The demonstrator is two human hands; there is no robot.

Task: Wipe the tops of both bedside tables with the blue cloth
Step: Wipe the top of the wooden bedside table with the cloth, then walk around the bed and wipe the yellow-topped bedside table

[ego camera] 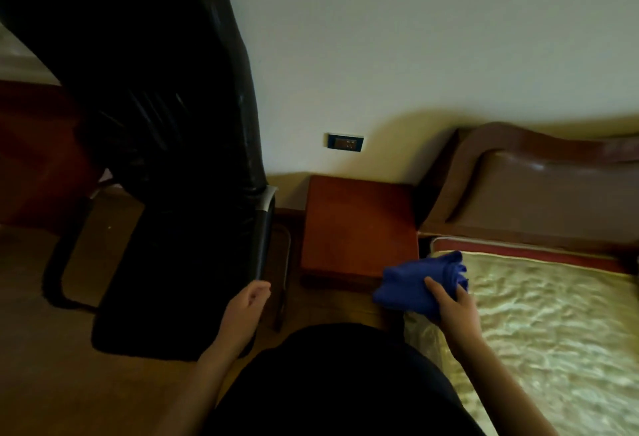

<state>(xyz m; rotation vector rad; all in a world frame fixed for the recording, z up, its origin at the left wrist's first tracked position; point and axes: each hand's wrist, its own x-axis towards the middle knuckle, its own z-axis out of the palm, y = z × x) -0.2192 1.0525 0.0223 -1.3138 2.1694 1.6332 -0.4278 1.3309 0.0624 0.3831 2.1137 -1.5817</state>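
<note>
Right hand [453, 307] is gripping the bunched-up cloth [420, 282] just over the tabletop's [356, 228] near corner, by the bed [553, 314]. Left hand [247, 301] is hanging loosely curled, holding nothing, beside the chair [166, 159].

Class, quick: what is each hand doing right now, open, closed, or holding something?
Left hand: empty, fingers loosely curled, touching nothing.
Right hand: closed on the cloth, near the table front edge.
</note>
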